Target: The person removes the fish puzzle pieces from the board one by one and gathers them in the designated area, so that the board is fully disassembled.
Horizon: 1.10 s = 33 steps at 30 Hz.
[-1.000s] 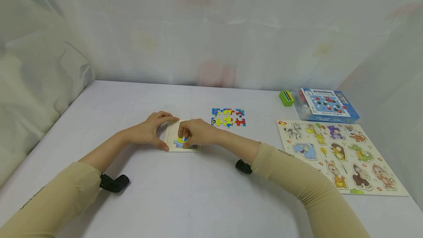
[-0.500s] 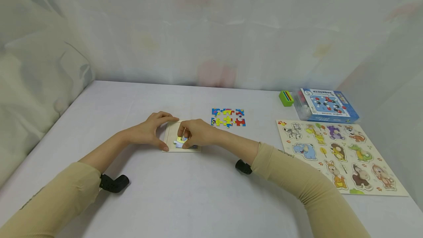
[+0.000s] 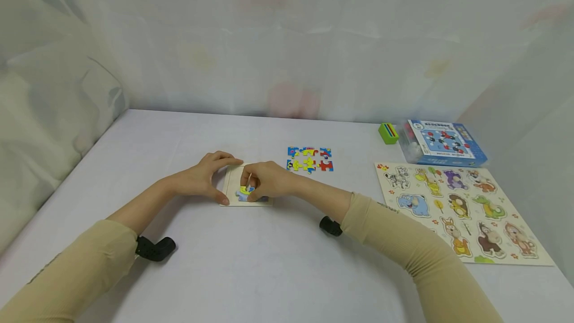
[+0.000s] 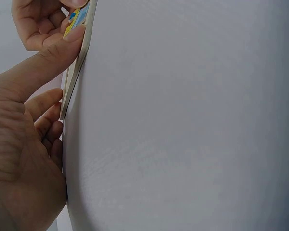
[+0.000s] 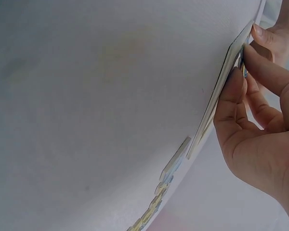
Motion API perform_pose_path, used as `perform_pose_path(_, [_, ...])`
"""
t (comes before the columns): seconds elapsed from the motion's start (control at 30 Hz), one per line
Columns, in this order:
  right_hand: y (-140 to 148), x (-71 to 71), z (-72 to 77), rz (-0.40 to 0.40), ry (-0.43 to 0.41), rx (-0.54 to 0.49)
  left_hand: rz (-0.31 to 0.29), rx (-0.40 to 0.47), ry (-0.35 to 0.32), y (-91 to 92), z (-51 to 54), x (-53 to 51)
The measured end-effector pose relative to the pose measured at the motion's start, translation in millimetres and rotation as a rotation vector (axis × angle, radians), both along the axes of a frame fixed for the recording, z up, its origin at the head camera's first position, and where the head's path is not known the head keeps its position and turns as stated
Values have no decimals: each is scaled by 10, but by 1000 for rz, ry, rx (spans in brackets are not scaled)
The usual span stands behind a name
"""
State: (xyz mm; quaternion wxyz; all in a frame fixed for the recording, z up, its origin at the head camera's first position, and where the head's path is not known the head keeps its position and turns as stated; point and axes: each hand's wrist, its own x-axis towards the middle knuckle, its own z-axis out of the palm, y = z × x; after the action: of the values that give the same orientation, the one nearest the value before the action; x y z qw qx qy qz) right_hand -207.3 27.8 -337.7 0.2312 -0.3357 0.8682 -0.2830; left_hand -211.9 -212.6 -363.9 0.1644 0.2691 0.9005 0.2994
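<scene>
A small wooden puzzle tray (image 3: 231, 179) lies on the white table in the head view. My left hand (image 3: 204, 176) grips its left side, thumb at the near corner and fingers at the far edge. Over the tray, my right hand (image 3: 271, 179) pinches a blue and yellow jigsaw piece (image 3: 243, 195) between thumb and fingers, low in the tray's near part. The right wrist view shows the piece (image 5: 242, 65) nearly edge-on between the fingertips. My right hand hides the tray's right side.
Several loose jigsaw pieces (image 3: 309, 165) lie in rows just right of the tray. Farther right are an animal puzzle board (image 3: 464, 236), a blue box (image 3: 476, 149) and a green block (image 3: 388, 134). A curtain (image 3: 287, 44) hangs behind the table.
The jigsaw piece has tilted slightly under my right fingers, its glare coming and then going. My left hand and the tray have stayed in place.
</scene>
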Motion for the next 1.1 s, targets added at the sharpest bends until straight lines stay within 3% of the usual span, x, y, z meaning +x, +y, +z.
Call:
perform_pose_path(0.57, [-6,-5,50,4,12,-54,-5,5,-12,-2,-3,-3])
perform_pose_path(1.1, [182,-119,174,-25,36,-60,-7,-10,2,10,2,4])
